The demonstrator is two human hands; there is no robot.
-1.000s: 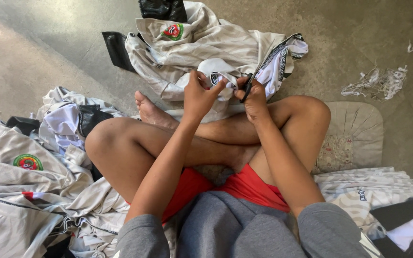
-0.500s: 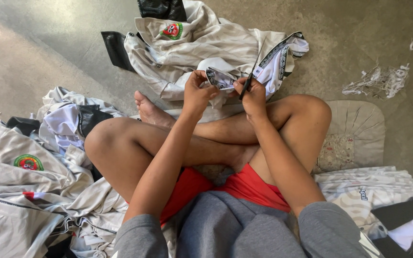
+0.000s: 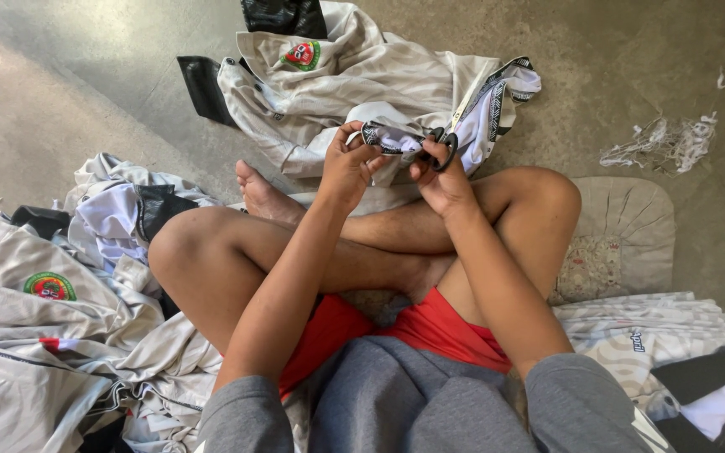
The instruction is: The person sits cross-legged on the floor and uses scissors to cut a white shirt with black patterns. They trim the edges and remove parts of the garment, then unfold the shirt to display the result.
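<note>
Head view: we see a patterned garment edge [image 3: 388, 138] held above our crossed legs, pinched by the left hand [image 3: 347, 168]. Our right hand [image 3: 440, 180] grips small scissors [image 3: 448, 143], blades apparently at the trim. Beyond lies a striped beige jersey [image 3: 354, 84]; thread scraps [image 3: 665, 143] lie farther right on the floor.

I see a grey floor [image 3: 60, 101]. On it lie piles of shirts [image 3: 354, 84], a flat cushion [image 3: 631, 226] and white thread scraps [image 3: 665, 143].

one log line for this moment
left hand: pinching trim | right hand: scissors at trim | shirt on floor
</note>
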